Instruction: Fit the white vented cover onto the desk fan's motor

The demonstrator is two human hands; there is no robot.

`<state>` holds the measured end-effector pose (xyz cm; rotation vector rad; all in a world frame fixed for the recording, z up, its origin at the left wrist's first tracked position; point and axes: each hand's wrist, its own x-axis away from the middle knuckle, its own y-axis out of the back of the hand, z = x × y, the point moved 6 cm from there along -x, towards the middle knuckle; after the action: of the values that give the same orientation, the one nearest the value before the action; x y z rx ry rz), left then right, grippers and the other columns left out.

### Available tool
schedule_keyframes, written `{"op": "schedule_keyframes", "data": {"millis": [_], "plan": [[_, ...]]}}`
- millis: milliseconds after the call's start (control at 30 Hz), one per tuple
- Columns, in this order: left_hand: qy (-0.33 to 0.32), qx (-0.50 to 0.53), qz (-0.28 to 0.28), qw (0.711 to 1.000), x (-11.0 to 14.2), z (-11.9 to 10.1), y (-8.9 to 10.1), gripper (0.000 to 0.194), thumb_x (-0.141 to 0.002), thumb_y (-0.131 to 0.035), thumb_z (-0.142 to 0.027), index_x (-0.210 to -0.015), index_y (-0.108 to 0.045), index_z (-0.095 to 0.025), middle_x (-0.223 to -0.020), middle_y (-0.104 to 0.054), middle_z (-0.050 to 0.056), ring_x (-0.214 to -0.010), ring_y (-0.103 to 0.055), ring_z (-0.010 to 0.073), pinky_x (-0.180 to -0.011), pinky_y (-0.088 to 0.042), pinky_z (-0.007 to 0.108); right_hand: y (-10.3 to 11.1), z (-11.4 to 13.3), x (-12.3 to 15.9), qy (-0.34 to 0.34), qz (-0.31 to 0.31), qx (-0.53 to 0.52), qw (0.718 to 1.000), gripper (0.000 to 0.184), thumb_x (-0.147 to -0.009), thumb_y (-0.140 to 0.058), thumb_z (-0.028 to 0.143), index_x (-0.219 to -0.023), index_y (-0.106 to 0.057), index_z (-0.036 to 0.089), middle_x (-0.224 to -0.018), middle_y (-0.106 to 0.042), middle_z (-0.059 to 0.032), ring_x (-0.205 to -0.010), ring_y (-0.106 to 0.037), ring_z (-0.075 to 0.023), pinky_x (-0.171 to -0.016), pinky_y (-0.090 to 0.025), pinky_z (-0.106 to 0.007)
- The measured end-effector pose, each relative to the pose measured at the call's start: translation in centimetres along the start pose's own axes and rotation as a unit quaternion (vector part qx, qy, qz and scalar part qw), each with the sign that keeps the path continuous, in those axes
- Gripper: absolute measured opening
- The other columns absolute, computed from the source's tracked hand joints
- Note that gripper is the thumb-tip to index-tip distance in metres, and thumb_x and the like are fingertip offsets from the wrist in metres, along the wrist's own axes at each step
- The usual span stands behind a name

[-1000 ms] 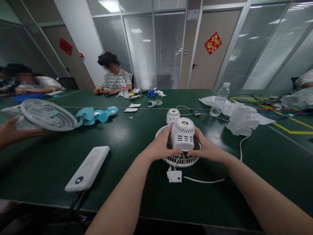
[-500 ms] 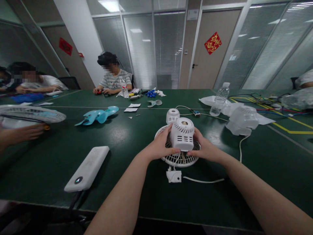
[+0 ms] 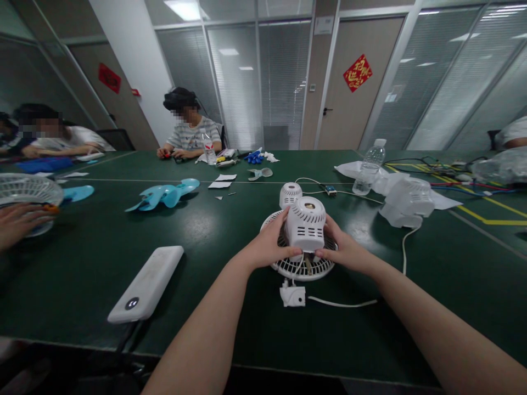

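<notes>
A white fan motor housing (image 3: 305, 224) stands on a round white fan grille (image 3: 302, 269) lying flat on the green table (image 3: 230, 230). My left hand (image 3: 269, 241) wraps the housing's left side and my right hand (image 3: 343, 248) grips its right side, thumbs meeting at the lower front. Just in front of the grille lies a small white switch box (image 3: 292, 295) on a white cable (image 3: 346, 303). A second small white vented cap (image 3: 290, 193) sits right behind the housing.
A white power bank (image 3: 146, 283) lies at the near left. Blue fan blades (image 3: 162, 195) rest further back. To the right are a water bottle (image 3: 369, 168) and a white fan body (image 3: 407, 201). A neighbour's hand (image 3: 16, 222) holds another grille (image 3: 25, 191) at the left edge. Other people sit at the far side.
My hands and the housing have stayed almost still. The neighbour at the left has lowered and tilted their grille down and pulled it further left, uncovering a blue blade.
</notes>
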<state>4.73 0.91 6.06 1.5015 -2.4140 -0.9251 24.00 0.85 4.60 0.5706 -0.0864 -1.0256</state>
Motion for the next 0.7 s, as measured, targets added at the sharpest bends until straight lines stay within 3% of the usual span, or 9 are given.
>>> {"op": "schedule_keyframes", "data": {"millis": [367,700], "plan": [[-0.02,-0.021,-0.005,1.0,-0.01,-0.04,0.11,0.112,-0.066,-0.077,-0.047,-0.151,-0.008,-0.027,-0.157,-0.022,0.012,-0.143,-0.022,0.0359,-0.116,-0.018,0.06,0.15,-0.04,-0.13,0.011,0.0,0.006,1.0,0.106,-0.076,-0.075,0.04,-0.152,-0.002,0.029,-0.152,-0.032,-0.0118,-0.137,-0.037,-0.0313,-0.114,-0.03,-0.054],[0.001,-0.034,0.009,0.999,0.18,-0.3,0.2,0.112,-0.064,-0.077,-0.051,-0.151,-0.011,-0.025,-0.156,-0.022,0.013,-0.142,-0.023,0.0361,-0.116,-0.02,0.058,0.6,0.34,0.09,-0.012,-0.002,0.027,1.0,0.105,-0.07,-0.079,0.04,-0.148,-0.011,0.025,-0.146,-0.04,-0.0146,-0.134,-0.04,-0.0312,-0.114,-0.03,-0.053]]}}
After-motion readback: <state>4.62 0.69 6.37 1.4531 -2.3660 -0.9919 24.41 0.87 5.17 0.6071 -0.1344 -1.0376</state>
